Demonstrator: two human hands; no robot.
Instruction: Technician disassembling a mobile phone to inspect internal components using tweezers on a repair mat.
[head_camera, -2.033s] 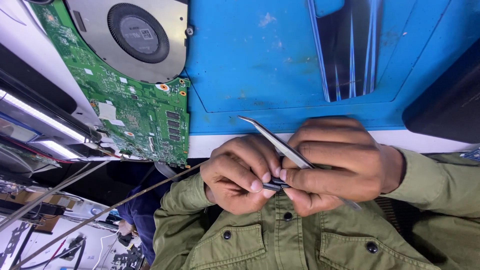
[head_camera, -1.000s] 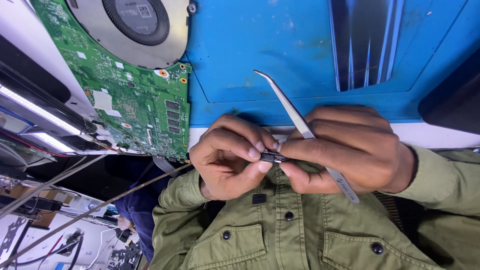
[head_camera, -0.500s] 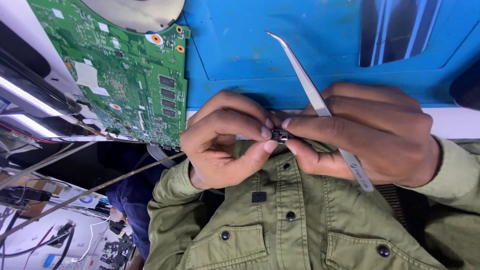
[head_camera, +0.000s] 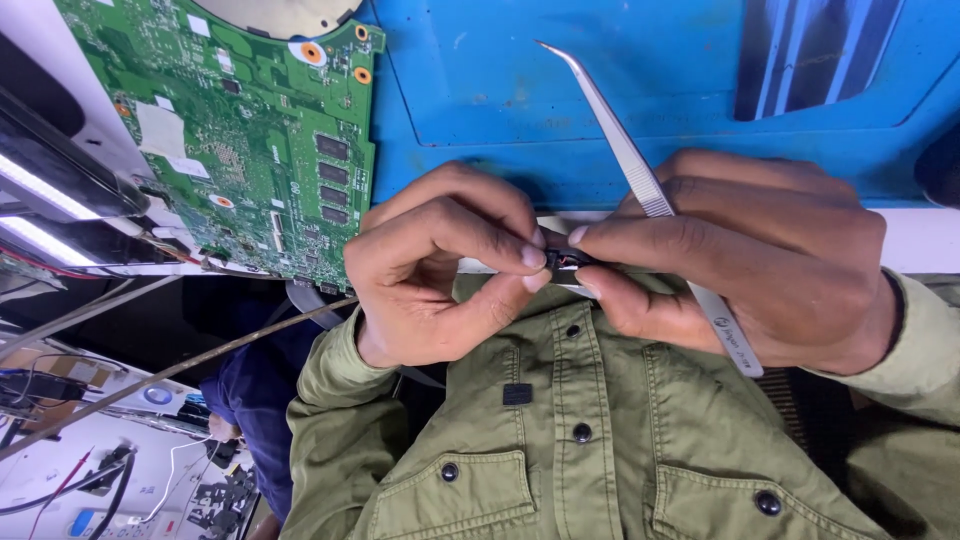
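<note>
Green circuit board (head_camera: 250, 150) lying on blue mat (head_camera: 480, 90), one edge overhanging white desk (head_camera: 915, 240). Round metal fan housing (head_camera: 280, 12) at board's upper edge. Olive button-front jacket (head_camera: 600, 440) below. Loose cables (head_camera: 110, 480) at lower left.

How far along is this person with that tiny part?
Looks done: the green circuit board lies bare on the blue mat. In hand: the left hand and right hand pinch a small dark part between fingertips, with the tweezers tucked idle in the right hand. Left, probably: the part is apart from the board, so placing it is not yet done.
</note>
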